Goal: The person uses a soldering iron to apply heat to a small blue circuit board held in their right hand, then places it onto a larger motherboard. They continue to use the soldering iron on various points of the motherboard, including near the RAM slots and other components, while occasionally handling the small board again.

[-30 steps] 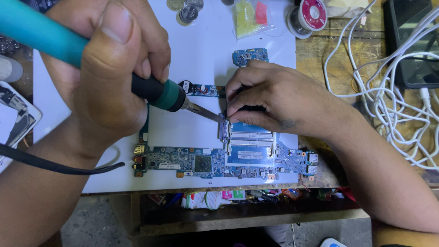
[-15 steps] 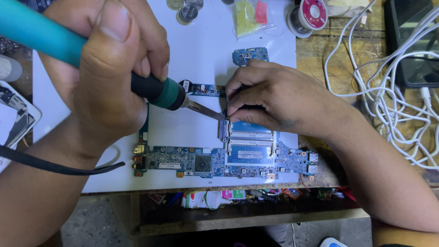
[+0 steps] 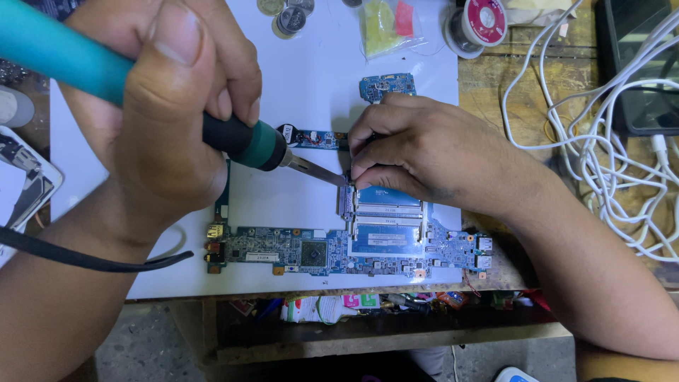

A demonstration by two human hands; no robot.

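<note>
Basically one view, head camera looking down.

Left hand (image 3: pixel 170 120) had its grip clamped round the soldering iron (image 3: pixel 233 138), fingers wrapped on the black collar and thumb pressed over the teal handle. Held that low on the barrel, probably for tip control. The metal tip ran right and down from the grip and met the blue circuit board (image 3: pixel 353 244) at the top left corner of its big slot connector. The iron's black cord (image 3: pixel 92 258) trailed out below the left wrist, clear of the work.

Right hand (image 3: pixel 424 152) sat just right of the tip, fingers curled together and pressed down at the board's upper edge. Looked like it was pinning the board steady, maybe also pinching something small at the joint; couldn't tell, the fingertips hid it.

Board lay flat on a white sheet (image 3: pixel 311 56) on the desk, under both hands, its long edge near the desk's front. White backing probably made small parts easy to spot.

Beyond the right grip: a small blue board piece (image 3: pixel 385 85). Farther up: a solder spool (image 3: pixel 477 25), a clear bag (image 3: pixel 385 28) with yellow and red bits, and some coin cells (image 3: pixel 286 18), all within reach. White cables (image 3: pixel 601 155) were bundled well to the right, away from the hot tip.
</note>
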